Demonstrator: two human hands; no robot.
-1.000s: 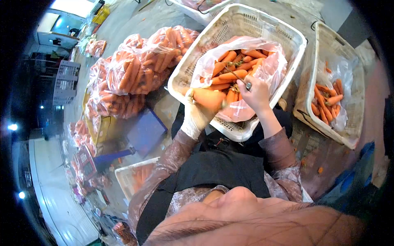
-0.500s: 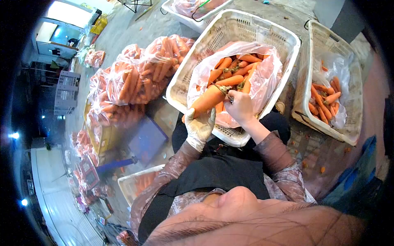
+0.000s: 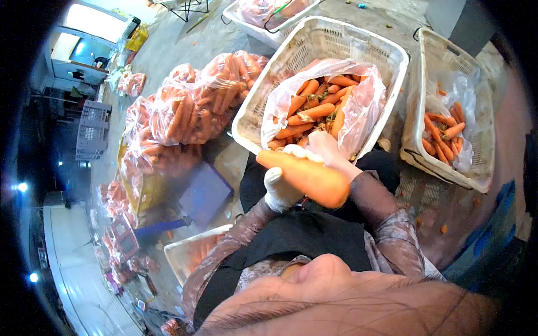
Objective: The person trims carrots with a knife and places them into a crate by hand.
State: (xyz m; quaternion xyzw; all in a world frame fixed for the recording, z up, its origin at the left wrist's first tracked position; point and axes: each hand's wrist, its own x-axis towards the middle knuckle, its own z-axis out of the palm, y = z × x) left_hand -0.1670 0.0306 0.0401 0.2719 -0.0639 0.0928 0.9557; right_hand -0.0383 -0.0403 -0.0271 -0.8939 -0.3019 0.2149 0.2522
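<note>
Head view: the gloved left hand [image 3: 282, 191] is closed around a thick carrot [image 3: 309, 178], thumb on the near side and fingers over the far side, so that grip is only as wide as the carrot's body. The carrot is held up in front of the crate [image 3: 330, 42], its blunt end toward the wearer and beside the right forearm [image 3: 374, 193]; whether they touch, I cannot tell. The bare right hand [image 3: 326, 147] is low at the near edge of the open plastic bag [image 3: 372, 106], by the loose carrots [image 3: 318, 112] (its fingertips are partly hidden, so I cannot tell how closed it is or what it has hold of).

The step in hand looks like turning one carrot over; the next move calls for a steady left grip, clear of the right arm. Half a second ago, the carrot's leafy end met the right hand over the bag; now the carrot is swung round nearer the body, and the two have parted.
</note>
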